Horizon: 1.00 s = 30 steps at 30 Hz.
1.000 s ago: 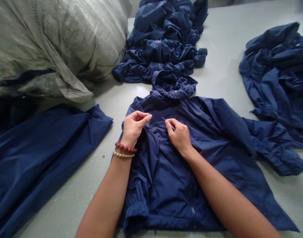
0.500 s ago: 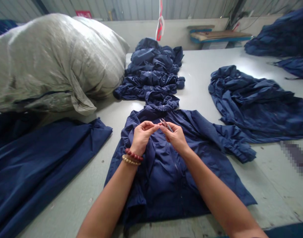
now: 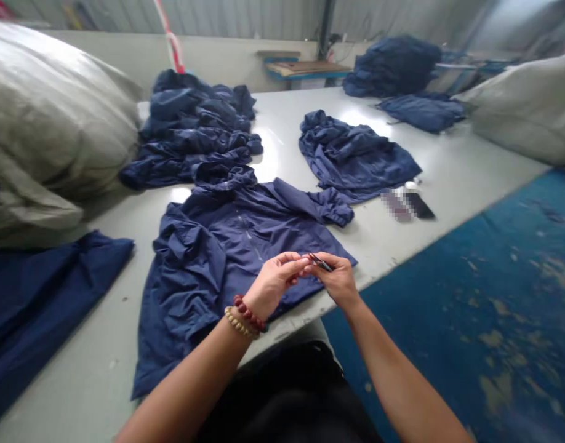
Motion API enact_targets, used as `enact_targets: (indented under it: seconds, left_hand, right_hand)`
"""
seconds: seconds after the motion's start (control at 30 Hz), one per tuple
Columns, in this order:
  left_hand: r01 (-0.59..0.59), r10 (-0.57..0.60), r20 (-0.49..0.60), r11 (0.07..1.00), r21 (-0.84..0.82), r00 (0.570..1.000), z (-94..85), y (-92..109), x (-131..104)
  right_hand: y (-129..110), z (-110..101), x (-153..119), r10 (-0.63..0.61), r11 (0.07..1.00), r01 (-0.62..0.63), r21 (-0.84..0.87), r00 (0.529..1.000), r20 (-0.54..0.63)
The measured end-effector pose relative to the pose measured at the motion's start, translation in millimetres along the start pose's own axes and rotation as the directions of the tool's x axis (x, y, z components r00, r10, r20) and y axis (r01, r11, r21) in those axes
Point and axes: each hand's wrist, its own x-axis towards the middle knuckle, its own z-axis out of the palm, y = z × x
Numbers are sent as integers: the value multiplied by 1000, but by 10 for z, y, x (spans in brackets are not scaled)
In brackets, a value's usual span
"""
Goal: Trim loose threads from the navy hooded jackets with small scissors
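Note:
My right hand (image 3: 340, 280) is closed around small thread snips (image 3: 321, 263), whose pointed blades stick out toward my left hand. Thumb and fingers of my left hand (image 3: 274, 282) are pinched together close to the blade tips; what they hold, if anything, is too small to make out. Both hands are above the near right hem of a navy hooded jacket (image 3: 208, 240). This jacket lies on its back on the white table (image 3: 282, 135), zip upward, hood pointing away from me and one sleeve out to the right.
A heaped row of navy garments (image 3: 194, 117) lies behind the jacket. Another navy garment (image 3: 356, 154) and a dark phone-like object (image 3: 420, 205) are to the right. Large pale sacks stand left (image 3: 56, 117) and right (image 3: 527, 111). Blue worn floor (image 3: 448, 295) borders the table.
The view has swung to the right, bringing the floor and right sack into sight. My hands have moved from over the jacket's chest to its near right edge, still close together.

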Motion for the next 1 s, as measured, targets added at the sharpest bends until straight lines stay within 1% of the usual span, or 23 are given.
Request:
enact_targets:
  seconds: [0.07,0.1,0.17,0.2,0.27,0.33,0.37,0.4,0.47,0.53,0.63,0.7,0.8,0.9,1.0]
  left_hand:
    - [104,-104,50,994,15,993,317,-455,89]
    - [164,-166,80,986,36,983,479,-706,138]
    - [270,-281,126,958,100,951,797,-1236,227]
    - [308,-325,133,942,136,936,946,-1504,260]
    - [354,-380,114,914,199,918,1209,-2019,298]
    - [383,-413,80,890,249,907,1411,-2470,300]
    - [394,-425,65,878,272,903,1486,-2661,291]
    - [402,-434,54,869,289,899,1543,-2825,276]
    - [406,-442,53,859,311,895,1605,-3073,239]
    - [399,-441,64,858,324,895,1607,-3221,203]
    - [382,-429,67,856,350,901,1535,-3303,174]
    - [369,-416,54,853,369,908,1473,-3296,178]
    - [346,-391,37,850,397,920,1404,-3246,213]
    - [302,-348,31,851,430,937,1373,-3199,278]
    - [253,-298,26,849,463,954,1360,-3173,338]
  right_hand:
    - [98,-446,-405,62,997,-67,-41,990,-130]
    - [160,-673,-620,89,992,-104,-65,976,-199]
    - [298,-1112,-1070,140,974,-189,-123,934,-327]
    - [368,-1313,-1301,162,961,-233,-147,910,-382]
    - [498,-1659,-1749,193,937,-304,-172,860,-472]
    - [609,-1917,-2146,204,923,-344,-171,817,-540]
    - [660,-2015,-2315,205,919,-355,-169,799,-565]
    - [711,-2095,-2459,207,915,-367,-169,784,-585]
    - [823,-2210,-2669,210,906,-388,-172,763,-612]
    - [956,-2276,-2781,212,900,-400,-174,750,-626]
    - [1161,-2302,-2812,209,897,-407,-174,736,-644]
    - [1267,-2292,-2781,209,894,-413,-174,727,-653]
    - [1351,-2284,-2711,211,888,-424,-177,718,-663]
    - [1366,-2318,-2646,207,876,-443,-191,703,-681]
    - [1326,-2344,-2582,194,866,-454,-210,692,-696]
